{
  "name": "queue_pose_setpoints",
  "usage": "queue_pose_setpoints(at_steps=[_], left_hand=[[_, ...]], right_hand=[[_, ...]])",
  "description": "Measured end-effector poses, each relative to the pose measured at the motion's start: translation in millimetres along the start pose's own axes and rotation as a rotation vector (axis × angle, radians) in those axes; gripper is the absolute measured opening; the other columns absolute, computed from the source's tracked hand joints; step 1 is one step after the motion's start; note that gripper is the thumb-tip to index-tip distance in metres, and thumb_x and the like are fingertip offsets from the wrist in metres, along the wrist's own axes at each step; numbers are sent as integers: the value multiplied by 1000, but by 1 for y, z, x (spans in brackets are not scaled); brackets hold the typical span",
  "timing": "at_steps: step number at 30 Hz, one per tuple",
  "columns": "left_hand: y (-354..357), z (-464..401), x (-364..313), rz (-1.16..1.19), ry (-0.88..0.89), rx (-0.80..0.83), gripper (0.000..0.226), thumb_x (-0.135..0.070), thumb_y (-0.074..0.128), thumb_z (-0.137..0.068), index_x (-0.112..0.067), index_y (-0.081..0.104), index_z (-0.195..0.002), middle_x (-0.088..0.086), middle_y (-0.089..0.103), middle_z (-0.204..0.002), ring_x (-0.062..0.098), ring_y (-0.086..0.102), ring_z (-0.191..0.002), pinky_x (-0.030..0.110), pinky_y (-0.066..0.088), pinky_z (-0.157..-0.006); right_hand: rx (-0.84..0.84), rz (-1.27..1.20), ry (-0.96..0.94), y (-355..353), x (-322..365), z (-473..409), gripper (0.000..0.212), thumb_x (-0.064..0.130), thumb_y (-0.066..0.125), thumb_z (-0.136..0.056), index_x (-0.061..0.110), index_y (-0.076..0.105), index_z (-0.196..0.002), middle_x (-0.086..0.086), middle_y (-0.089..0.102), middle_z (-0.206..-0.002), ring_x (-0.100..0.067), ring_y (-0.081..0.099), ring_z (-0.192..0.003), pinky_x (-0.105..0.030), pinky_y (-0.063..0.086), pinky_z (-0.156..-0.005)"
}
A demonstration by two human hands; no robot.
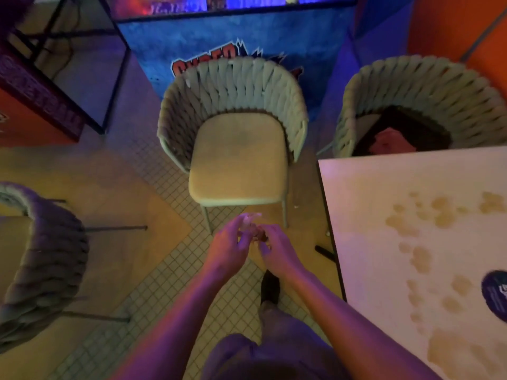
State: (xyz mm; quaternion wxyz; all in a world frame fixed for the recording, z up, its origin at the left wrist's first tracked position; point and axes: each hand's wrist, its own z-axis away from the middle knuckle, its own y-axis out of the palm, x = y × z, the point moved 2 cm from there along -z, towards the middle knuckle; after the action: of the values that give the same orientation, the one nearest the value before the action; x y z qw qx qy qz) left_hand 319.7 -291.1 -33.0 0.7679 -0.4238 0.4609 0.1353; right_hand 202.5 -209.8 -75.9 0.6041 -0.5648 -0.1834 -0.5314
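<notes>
Head view: a pale crumpled scrap, too blurred to identify, was held over the tiled floor, at 6 o'clock of the woven-back chair. It was gripped by the curled fingers of the left hand and pinched by the right hand. A stained table was noted at 3 o'clock.

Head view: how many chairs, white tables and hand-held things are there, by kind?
Woven chairs: 3
White table: 1
Small crumpled thing, pinched between left hand and right hand: 1
Total: 5
</notes>
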Motion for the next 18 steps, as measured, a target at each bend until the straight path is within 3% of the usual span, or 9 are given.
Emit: queue_pose_setpoints(at_steps=[7, 11, 15, 18], left_hand=[[-28, -98, -6, 29, -16, 2, 28, -37, 52, -101, -43, 60, -127, -17, 69, -117, -3, 67, -98, 39, 55, -93], [-40, -158, 0, 7, -6, 20, 29, -28, 53, -101, -43, 62, -125, -18, 69, -115, -5, 67, -94, 37, 54, -93], [-47, -234, 20, -22, -22, 87, 29, -38, 50, -101, -47, 59, -127, -18, 68, -119, -1, 67, -98, 39, 54, -93], [-50, -288, 31, -52, -7, 154, 31, -45, 47, -100, -46, 58, -130, -18, 65, -126, 5, 67, -104, 39, 54, -94]], right_hand=[[-5, 22, 20, -15, 20, -101, 36, 5, 57, -93, 14, 57, -128, -3, 53, -123, -12, 55, -109, -27, 45, -99], [-24, 45, 48, -18, 21, -161, 37, 4, 56, -92, 14, 58, -128, -4, 54, -121, -18, 60, -109, -34, 47, -101], [-53, 44, 119, -19, 18, -232, 38, 7, 59, -92, 14, 57, -129, -4, 54, -121, -18, 60, -107, -31, 48, -98], [-133, -2, 185, -16, 14, -282, 33, 5, 63, -88, 13, 64, -119, -7, 58, -113, -20, 62, -99, -34, 51, -93]])
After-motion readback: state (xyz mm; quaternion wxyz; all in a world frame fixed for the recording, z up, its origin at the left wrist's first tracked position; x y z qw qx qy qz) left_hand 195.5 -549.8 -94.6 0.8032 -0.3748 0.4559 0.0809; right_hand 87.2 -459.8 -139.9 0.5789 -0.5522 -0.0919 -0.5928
